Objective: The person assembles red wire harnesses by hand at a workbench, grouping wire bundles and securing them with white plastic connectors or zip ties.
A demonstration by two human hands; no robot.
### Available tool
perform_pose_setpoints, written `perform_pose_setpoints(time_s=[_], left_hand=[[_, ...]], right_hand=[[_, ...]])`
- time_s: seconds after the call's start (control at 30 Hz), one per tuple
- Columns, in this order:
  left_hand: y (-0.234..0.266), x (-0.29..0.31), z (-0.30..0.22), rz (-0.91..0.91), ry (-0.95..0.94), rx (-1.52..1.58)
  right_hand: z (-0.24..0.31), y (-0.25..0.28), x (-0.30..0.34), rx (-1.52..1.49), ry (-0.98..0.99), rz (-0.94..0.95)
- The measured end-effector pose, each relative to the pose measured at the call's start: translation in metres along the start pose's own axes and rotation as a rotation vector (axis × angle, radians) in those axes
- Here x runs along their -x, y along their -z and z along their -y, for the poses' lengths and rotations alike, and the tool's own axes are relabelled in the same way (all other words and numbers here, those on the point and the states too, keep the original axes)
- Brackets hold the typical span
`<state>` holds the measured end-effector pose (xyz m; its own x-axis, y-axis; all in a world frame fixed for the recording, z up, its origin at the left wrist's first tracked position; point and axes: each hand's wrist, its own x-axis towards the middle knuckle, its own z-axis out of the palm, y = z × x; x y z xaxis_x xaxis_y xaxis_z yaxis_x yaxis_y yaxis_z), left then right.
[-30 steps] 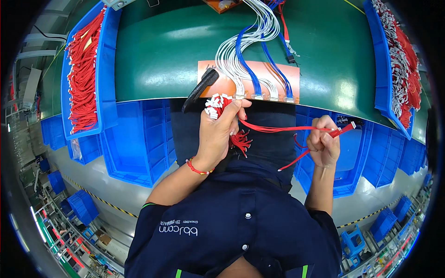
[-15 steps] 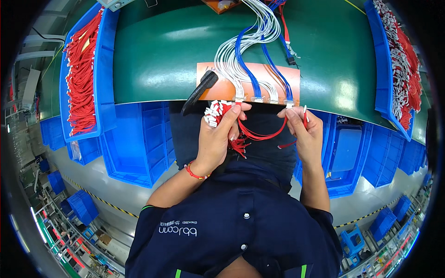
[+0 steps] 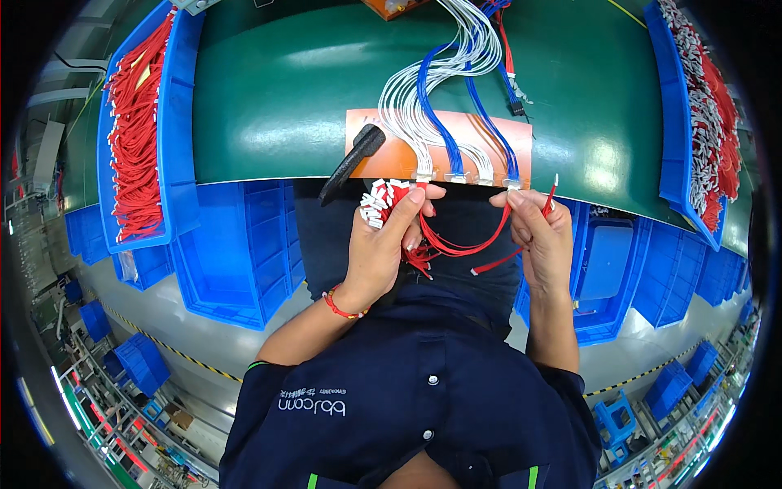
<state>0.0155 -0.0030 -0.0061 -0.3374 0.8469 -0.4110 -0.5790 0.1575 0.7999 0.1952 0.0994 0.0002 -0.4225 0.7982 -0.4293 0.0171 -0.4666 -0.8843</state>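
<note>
My left hand (image 3: 376,248) is closed round a bunch of red cables, whose white connectors (image 3: 380,204) fan out above the fist. Its thumb and finger pinch at the left end of a row of sockets on the front edge of an orange board (image 3: 515,137). Thin red wires (image 3: 456,247) hang in a loop from there to my right hand (image 3: 544,240). With thumb and forefinger, that hand pinches a wire end just below the rightmost socket (image 3: 512,182). Another red cable (image 3: 498,262) passes through its fingers, its tip standing up above them. The pinched ends are largely hidden.
White wires (image 3: 391,98) and blue wires (image 3: 429,102) run from the board back across the green table (image 3: 277,106). A black handle (image 3: 352,163) overhangs the board's left side. Blue bins of red cables stand left (image 3: 183,122) and right (image 3: 674,122); more blue crates (image 3: 224,269) sit below.
My right hand has shifted slightly right and down. The red cable through its fingers now sticks up higher, and its lower end reaches further left. My left hand keeps its grip.
</note>
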Motion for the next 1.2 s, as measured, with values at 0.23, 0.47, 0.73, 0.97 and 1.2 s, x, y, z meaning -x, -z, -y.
perform_pose_setpoints(time_s=[0.23, 0.47, 0.73, 0.97, 1.2], left_hand=[[-0.002, -0.002, -0.002, 0.026, 0.000, -0.012], [-0.003, -0.007, -0.009, 0.086, 0.045, 0.004], [-0.004, -0.012, -0.010, 0.144, 0.090, 0.012], [-0.009, 0.013, -0.016, 0.299, 0.077, -0.237], [-0.022, 0.014, -0.012, 0.332, -0.025, -0.215]], right_hand=[[-0.007, -0.004, 0.002, -0.202, -0.008, -0.032], [0.001, -0.003, 0.010, 0.289, 0.172, -0.096], [-0.002, -0.017, 0.007, 0.326, 0.125, -0.057], [-0.008, -0.003, 0.018, 0.348, 0.184, 0.025], [-0.003, -0.020, 0.026, 0.667, 0.319, 0.095]])
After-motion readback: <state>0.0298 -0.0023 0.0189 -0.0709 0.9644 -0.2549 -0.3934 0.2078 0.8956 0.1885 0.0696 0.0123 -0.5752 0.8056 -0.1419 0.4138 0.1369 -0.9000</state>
